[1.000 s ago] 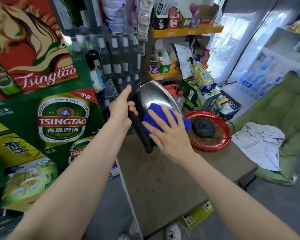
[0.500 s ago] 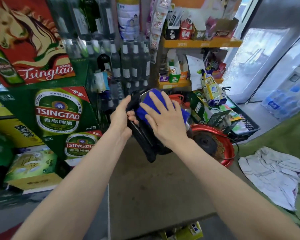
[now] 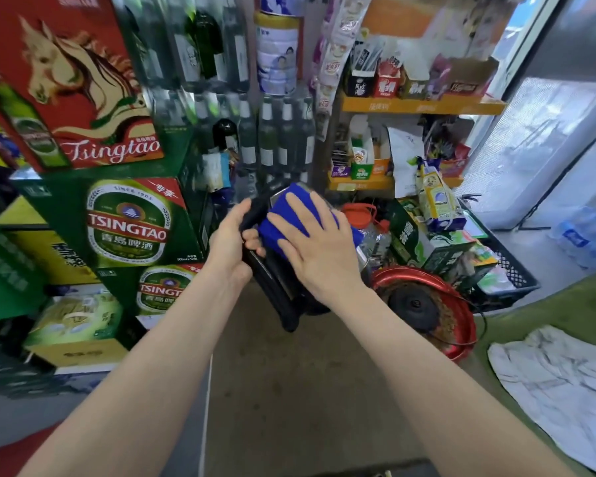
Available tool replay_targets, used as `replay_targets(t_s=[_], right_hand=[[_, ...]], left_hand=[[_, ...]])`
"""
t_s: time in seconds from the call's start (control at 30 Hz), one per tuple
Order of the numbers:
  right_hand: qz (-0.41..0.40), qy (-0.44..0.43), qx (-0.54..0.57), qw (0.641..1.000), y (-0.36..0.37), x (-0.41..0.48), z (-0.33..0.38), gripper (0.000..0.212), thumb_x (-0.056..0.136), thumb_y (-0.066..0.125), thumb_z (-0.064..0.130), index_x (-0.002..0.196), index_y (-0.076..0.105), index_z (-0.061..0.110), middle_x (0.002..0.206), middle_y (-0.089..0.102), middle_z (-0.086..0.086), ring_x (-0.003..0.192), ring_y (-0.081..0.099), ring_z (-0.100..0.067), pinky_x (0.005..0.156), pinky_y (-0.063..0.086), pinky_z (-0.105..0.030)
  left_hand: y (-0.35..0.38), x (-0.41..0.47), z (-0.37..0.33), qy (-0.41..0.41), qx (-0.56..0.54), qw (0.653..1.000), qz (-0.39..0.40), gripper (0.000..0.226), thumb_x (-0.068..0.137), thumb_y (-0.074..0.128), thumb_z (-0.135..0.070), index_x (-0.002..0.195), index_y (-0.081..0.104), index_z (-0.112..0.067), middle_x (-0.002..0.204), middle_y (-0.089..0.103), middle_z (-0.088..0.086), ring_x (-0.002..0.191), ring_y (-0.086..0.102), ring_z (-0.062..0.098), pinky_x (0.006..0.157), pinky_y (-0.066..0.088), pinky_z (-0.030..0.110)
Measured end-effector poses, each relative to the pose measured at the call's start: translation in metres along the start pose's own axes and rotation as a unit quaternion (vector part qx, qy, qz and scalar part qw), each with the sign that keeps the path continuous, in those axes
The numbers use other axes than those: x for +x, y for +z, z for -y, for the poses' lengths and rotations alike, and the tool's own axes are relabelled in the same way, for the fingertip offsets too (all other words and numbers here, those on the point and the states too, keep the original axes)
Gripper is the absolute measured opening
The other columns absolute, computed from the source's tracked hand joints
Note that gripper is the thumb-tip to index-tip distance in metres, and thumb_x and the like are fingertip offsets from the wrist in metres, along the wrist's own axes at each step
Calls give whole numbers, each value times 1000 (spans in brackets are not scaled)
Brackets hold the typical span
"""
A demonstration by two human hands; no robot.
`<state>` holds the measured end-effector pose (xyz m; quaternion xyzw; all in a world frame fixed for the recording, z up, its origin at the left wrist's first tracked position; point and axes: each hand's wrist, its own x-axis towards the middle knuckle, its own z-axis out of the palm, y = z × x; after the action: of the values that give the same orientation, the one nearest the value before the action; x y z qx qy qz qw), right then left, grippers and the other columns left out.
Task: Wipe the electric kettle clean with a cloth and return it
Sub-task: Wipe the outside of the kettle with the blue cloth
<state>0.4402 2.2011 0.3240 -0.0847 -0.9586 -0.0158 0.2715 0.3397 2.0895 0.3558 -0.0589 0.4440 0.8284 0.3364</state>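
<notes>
Kettle (image 3: 279, 287) held tilted above the far end of the table (image 3: 289, 390), off its base. Left hand (image 3: 233, 247) wrapped tight round the black handle (image 3: 255, 208), fingers closed on it. Right hand (image 3: 319, 247) spread flat, fingers wide apart, pressing the blue cloth (image 3: 289, 215) against the kettle's side; gripping nothing. Black base (image 3: 413, 304) resting in a red tray (image 3: 461, 342) just right of the kettle, cord trailing off to the right. Beer cartons (image 3: 128, 222) stacked on the left, bottles (image 3: 276, 132) on the far side. White rag (image 3: 558, 383) lying near right, well apart from the kettle.
</notes>
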Motion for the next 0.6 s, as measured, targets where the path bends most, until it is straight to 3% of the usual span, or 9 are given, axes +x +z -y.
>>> replay_targets(t_s=[0.1, 0.17, 0.23, 0.37, 0.47, 0.53, 0.6], right_hand=[[-17, 87, 113, 990, 2, 15, -30, 47, 105, 36, 45, 148, 50, 35, 157, 47, 0, 144, 44, -26, 106, 46, -49], [10, 185, 229, 956, 0, 28, -43, 49, 106, 31, 44, 150, 47, 32, 152, 52, 3, 140, 47, -18, 108, 46, -48], [10, 205, 241, 949, -3, 32, -41, 53, 105, 28, 45, 151, 46, 30, 153, 52, 2, 142, 45, -18, 112, 42, -47], [6, 84, 31, 996, -3, 5, -11, 57, 101, 38, 52, 154, 42, 32, 164, 36, -7, 152, 30, -34, 119, 26, -51], [-3, 2, -47, 999, 13, -13, 2, 49, 97, 59, 31, 145, 53, 27, 160, 43, -12, 146, 38, -40, 115, 30, -53], [-31, -13, -24, 999, 17, -11, -5, 46, 90, 69, 16, 135, 63, 22, 148, 57, -13, 132, 53, -40, 106, 42, -52], [-56, 20, 98, 993, 2, 0, -9, 43, 89, 69, 9, 132, 64, 18, 139, 63, -10, 120, 61, -35, 100, 50, -47]], left_hand=[[-1, 0, -1, -6, -1, 1000, -6, 28, 88, 61, -39, 68, 53, -23, 41, 32, -10, 31, 28, 4, 35, 26, 16], [-3, 2, 0, -9, 1, 1000, -3, 27, 87, 63, -39, 67, 53, -22, 42, 33, -10, 32, 28, 4, 36, 26, 16], [-4, 5, 0, -12, -5, 1000, -10, 24, 85, 66, -39, 71, 55, -22, 43, 34, -10, 34, 29, 4, 35, 27, 16], [-1, 14, -2, -11, -17, 1000, -19, 23, 85, 65, -39, 74, 54, -23, 42, 34, -10, 32, 28, 4, 35, 27, 17], [0, 18, -2, 1, -12, 1000, -24, 17, 86, 64, -37, 82, 57, -23, 43, 35, -10, 31, 29, 4, 34, 29, 16], [-4, 21, -1, -7, -10, 999, -37, 18, 85, 66, -38, 80, 58, -23, 43, 35, -10, 33, 29, 4, 35, 29, 16], [-10, 22, 1, -16, -15, 999, -47, 19, 84, 66, -38, 77, 57, -23, 43, 35, -10, 33, 29, 4, 35, 28, 16]])
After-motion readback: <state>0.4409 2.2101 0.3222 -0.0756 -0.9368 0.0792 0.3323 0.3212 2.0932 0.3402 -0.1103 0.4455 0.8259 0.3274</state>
